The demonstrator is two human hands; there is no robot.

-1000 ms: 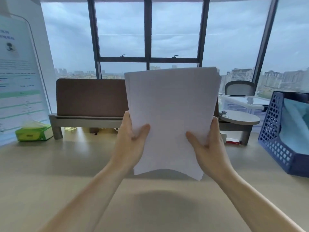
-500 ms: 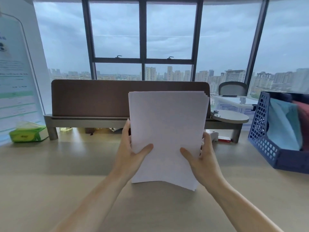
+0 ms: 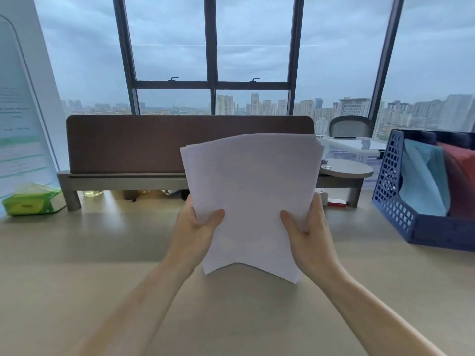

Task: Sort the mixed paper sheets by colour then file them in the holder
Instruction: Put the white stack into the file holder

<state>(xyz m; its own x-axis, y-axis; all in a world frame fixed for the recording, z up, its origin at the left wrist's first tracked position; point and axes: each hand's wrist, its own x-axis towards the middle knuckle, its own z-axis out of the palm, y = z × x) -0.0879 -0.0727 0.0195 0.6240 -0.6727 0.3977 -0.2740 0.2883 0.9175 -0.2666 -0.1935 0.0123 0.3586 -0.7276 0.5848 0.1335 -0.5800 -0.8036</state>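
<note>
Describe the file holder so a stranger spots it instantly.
Start at the desk and go to its right side. The holder stands there: a dark blue box holding blue sheets and red sheets. Only it has a lattice wall.

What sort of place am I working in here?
Most likely a high-rise office: a desk with a brown divider panel, a blue mesh file holder at the right, an office chair beyond, and tall windows over city towers. The left hand and right hand hold a white paper stack.
</note>
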